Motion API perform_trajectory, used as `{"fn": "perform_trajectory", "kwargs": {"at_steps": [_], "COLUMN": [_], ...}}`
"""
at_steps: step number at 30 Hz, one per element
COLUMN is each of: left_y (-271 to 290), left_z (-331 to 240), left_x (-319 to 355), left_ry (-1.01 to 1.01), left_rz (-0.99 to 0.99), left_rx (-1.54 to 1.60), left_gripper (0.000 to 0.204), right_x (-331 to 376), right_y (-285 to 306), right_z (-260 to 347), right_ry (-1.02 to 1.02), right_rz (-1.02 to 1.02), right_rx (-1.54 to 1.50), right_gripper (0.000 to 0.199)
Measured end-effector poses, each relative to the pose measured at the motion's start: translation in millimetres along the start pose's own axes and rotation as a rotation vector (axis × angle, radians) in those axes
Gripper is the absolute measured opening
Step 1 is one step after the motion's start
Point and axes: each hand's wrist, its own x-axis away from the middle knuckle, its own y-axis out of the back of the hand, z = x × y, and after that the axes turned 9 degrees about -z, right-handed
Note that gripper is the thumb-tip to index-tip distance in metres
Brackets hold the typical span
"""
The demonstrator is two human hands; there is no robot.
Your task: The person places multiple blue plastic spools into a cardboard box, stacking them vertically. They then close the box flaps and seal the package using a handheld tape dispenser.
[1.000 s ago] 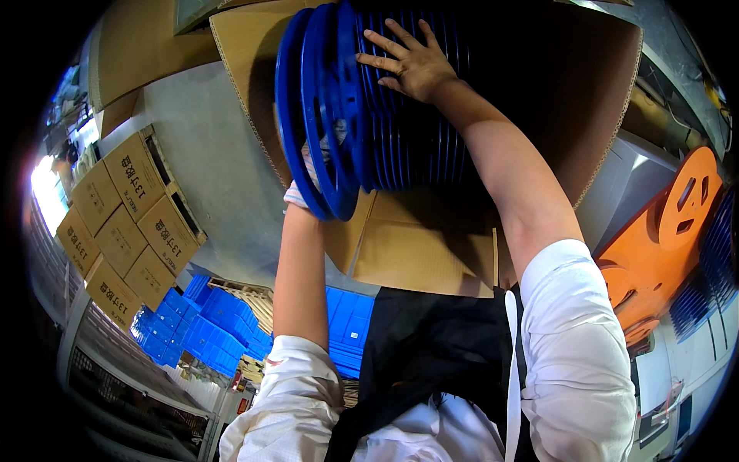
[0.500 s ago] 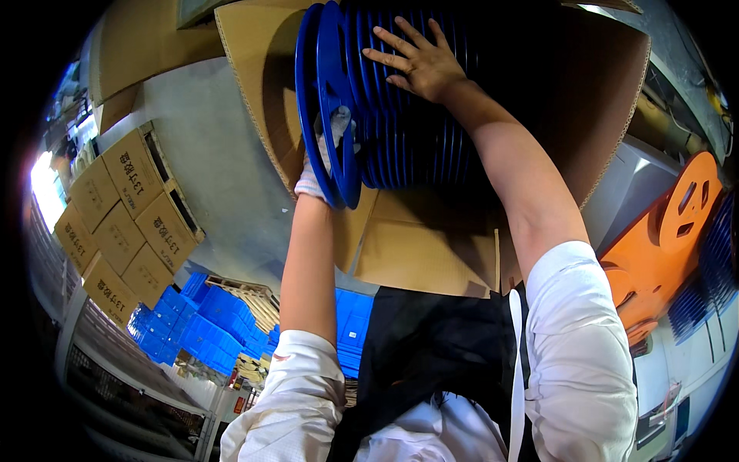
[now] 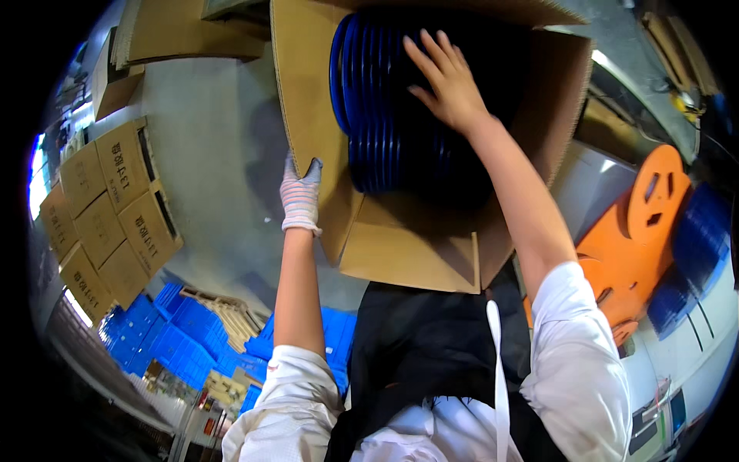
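Observation:
A large open cardboard box [image 3: 408, 258] stands in front of me, its flaps spread. Inside it, a row of round blue plastic discs [image 3: 366, 108], like reel flanges, stands on edge, packed side by side; those on the right sink into dark shadow. My left hand [image 3: 300, 196], in a striped, grey-tipped glove, grips the box's left wall, thumb inside and fingers outside. Bare and with fingers stretched out, my right hand [image 3: 453, 88] is over the discs; whether it touches them I cannot tell.
Sealed cartons [image 3: 100, 208] are stacked on a pallet at the left. Blue plastic crates [image 3: 185, 327] stand behind them at lower left. On the right are an orange panel with slots [image 3: 635, 231] and more blue discs [image 3: 700, 231]. Flat cardboard [image 3: 192, 31] lies at upper left.
My left hand has left the leftmost disc and now holds the box's left wall. That disc now sits inside, against the row. My right hand stays over the discs.

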Motion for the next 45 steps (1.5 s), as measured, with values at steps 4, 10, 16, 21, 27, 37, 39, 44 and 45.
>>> {"fn": "perform_trajectory", "kwargs": {"at_steps": [4, 10, 16, 21, 27, 37, 39, 44, 45], "left_y": [2.7, -0.3, 36.0, 60.4, 31.4, 20.3, 13.3, 38.1, 51.5], "left_z": [-6.1, -2.7, 37.7, 85.8, 86.1, 107.8, 106.8, 102.2, 80.8], "left_x": [10.5, 4.6, 69.6, 146.5, 100.6, 147.5, 148.2, 131.0, 129.8], "left_ry": [-0.029, -0.221, -0.114, 0.046, 0.206, 0.294, 0.27, 0.3, 0.375], "left_rz": [0.101, 0.266, 0.289, 0.215, -0.036, 0.059, 0.015, 0.226, 0.273], "left_rx": [-0.24, -0.364, -0.322, -0.351, -0.052, -0.175, -0.174, -0.289, -0.175], "left_gripper": [0.046, 0.045, 0.042, 0.039, 0.05, 0.053, 0.053, 0.063, 0.068], "right_x": [100.9, 189.3, 223.0, 270.6, 176.0, 215.0, 220.7, 208.7, 209.5], "right_y": [127.8, 111.8, 122.1, 111.4, 86.8, 81.2, 77.1, 74.9, 77.8], "right_z": [41.7, 37.0, 70.8, 93.3, 46.1, 47.8, 42.9, 49.0, 52.3], "right_ry": [-0.173, -1.322, -1.231, -1.083, -0.911, -1.024, -1.04, -1.062, -0.948], "right_rz": [-0.232, -0.189, -0.132, -0.142, 0.099, 0.128, 0.125, 0.178, 0.096], "right_rx": [0.451, -0.132, -0.12, -0.116, -0.017, 0.095, 0.132, 0.128, 0.099], "right_gripper": [0.073, 0.035, 0.025, 0.028, 0.051, 0.039, 0.038, 0.047, 0.053]}}
